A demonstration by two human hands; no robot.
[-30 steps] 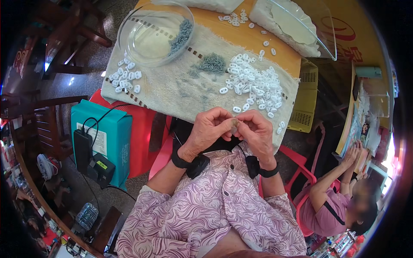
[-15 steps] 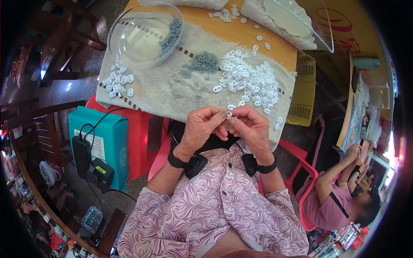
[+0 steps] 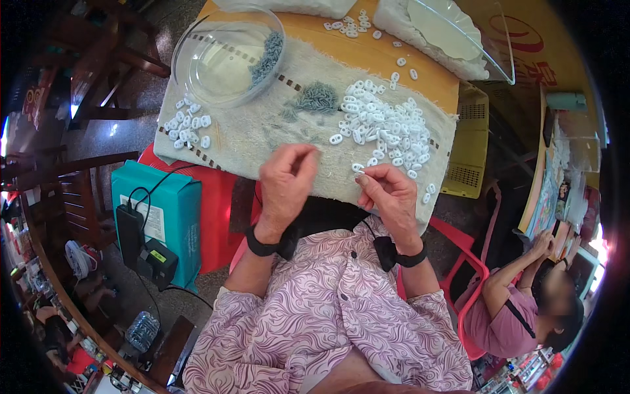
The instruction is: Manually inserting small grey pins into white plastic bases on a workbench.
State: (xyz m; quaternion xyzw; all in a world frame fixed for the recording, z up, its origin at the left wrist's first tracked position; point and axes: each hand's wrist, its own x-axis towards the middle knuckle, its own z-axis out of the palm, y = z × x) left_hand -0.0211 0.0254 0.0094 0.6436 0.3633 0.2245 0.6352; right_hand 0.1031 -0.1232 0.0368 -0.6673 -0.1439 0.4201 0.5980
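Note:
My right hand point(image 3: 394, 200) pinches a small white two-holed plastic piece point(image 3: 357, 168) between thumb and forefinger, over the cloth's near edge. My left hand point(image 3: 285, 187) hovers over the cloth to its left. The left fingers are curled together, the tips smeared by motion; what they hold, if anything, cannot be made out. Ahead lies a heap of small grey-blue bits point(image 3: 316, 98). To its right spreads a large pile of the same white pieces point(image 3: 387, 121). A smaller group of white pieces point(image 3: 187, 125) lies at the cloth's left end.
A round clear bowl point(image 3: 190, 88) with grey-blue bits stands at the far left of the beige cloth point(image 3: 243, 148). A clear tray point(image 3: 502, 62) is at the far right. Beside the table are a teal bag point(image 3: 157, 217), a yellow crate point(image 3: 466, 144) and another person point(image 3: 505, 315) at the right.
My hands have parted. The left has moved up and left, away from the white piece; the right has shifted slightly right, keeping its pinch. The whole view has shifted a little.

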